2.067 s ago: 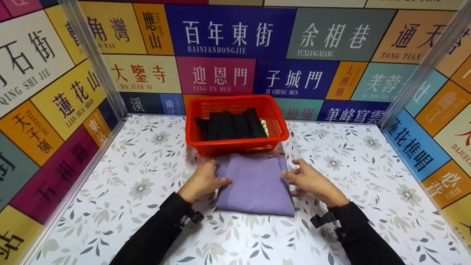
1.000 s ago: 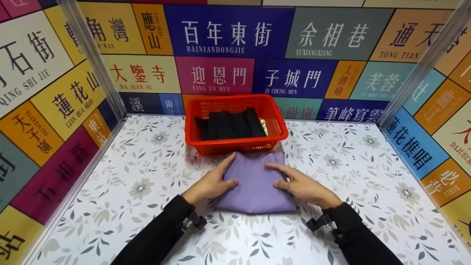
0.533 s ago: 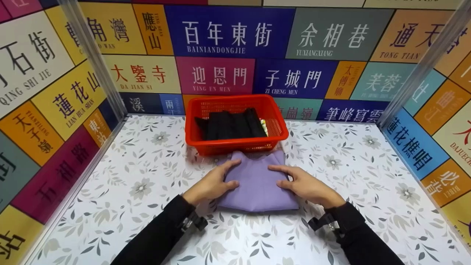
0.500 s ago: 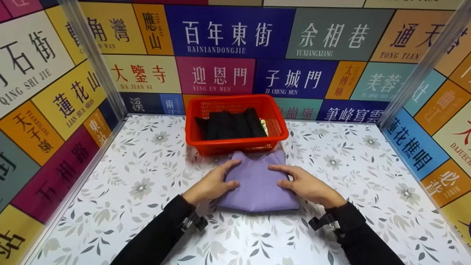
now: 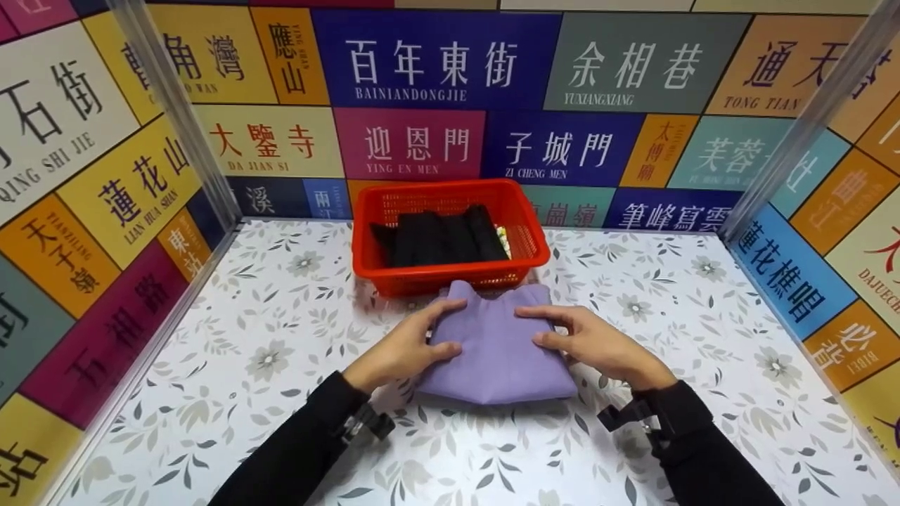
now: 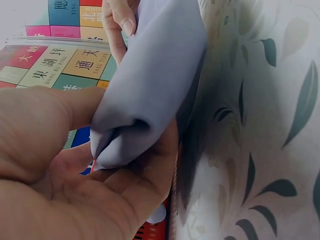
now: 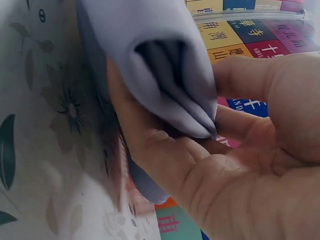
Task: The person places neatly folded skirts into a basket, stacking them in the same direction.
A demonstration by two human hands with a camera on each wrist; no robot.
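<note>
A folded purple cloth [image 5: 496,351] lies between my two hands, just in front of the red basket. My left hand [image 5: 404,351] grips its left side, the thumb on top and the other fingers underneath, as the left wrist view shows. On the opposite side, my right hand [image 5: 598,344] holds the cloth the same way; the right wrist view shows open loops of the fold [image 7: 165,65] between thumb and fingers. The far edge rises in two humps close to the basket's front wall. The near edge sits close over the table, with a shadow below it.
The red plastic basket [image 5: 450,270] stands behind the cloth, holding rolled black cloth [image 5: 443,239] and a small yellow-and-white patterned item [image 5: 503,241]. The table has a white leaf-patterned cover [image 5: 281,436]. Sign-printed walls [image 5: 436,63] enclose it at the back and sides.
Both hands have come in from the cloth's side edges to grip it with thumbs on top. Its far edge has shifted towards the basket and risen slightly. The basket has stayed put.
</note>
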